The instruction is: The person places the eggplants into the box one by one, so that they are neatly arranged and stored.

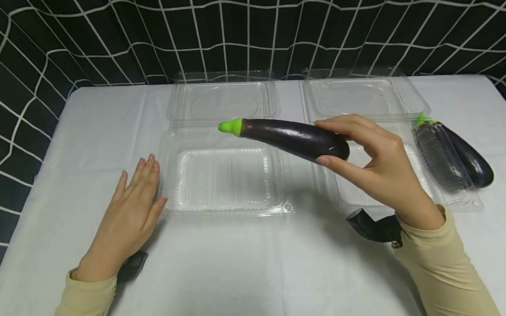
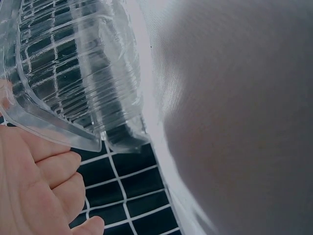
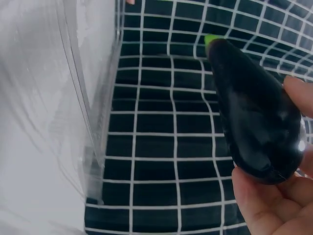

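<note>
My right hand [image 1: 377, 162] pinches a dark purple eggplant [image 1: 293, 137] by its thick end, thumb on the near side and fingers on the far side. Its bright green stem [image 1: 232, 127] points left, and the eggplant is held above the table between two clear plastic boxes. In the right wrist view the eggplant [image 3: 257, 112] shows close up between thumb and fingers. My left hand [image 1: 128, 214] lies with straight fingers beside the left clear box [image 1: 224, 179], thumb at its left edge. The left wrist view shows that box [image 2: 73, 73] just past the fingers.
A second eggplant [image 1: 470, 157] lies at the right, partly behind the wall of the right clear box [image 1: 415, 177]. Both boxes have their lids [image 1: 223, 99] folded back toward the far table edge. Behind the white table [image 1: 225, 271] hangs a dark cloth [image 1: 245, 28] with white grid lines.
</note>
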`<act>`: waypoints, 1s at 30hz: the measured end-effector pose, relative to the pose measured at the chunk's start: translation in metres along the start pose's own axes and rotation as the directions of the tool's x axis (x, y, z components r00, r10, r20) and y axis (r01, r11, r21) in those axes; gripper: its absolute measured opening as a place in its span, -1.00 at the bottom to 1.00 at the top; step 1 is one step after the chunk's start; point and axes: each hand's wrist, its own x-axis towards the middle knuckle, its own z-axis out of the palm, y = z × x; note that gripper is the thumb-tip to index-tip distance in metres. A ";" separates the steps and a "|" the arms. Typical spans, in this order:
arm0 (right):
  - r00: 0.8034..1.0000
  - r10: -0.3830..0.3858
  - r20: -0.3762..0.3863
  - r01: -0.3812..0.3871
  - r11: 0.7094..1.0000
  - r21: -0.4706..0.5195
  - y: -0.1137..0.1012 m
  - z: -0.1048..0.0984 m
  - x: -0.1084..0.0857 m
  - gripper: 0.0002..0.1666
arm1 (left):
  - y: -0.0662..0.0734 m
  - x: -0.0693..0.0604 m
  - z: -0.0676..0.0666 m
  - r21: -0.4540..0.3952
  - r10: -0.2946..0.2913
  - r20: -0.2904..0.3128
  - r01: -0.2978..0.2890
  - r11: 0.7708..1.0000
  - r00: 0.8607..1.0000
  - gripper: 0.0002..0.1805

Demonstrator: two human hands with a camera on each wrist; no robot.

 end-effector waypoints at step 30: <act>0.927 0.064 0.369 -0.075 0.997 0.016 0.005 0.062 -0.017 -0.47 | -0.003 0.000 0.003 0.012 0.002 -0.002 -0.002 1.000 1.000 -0.30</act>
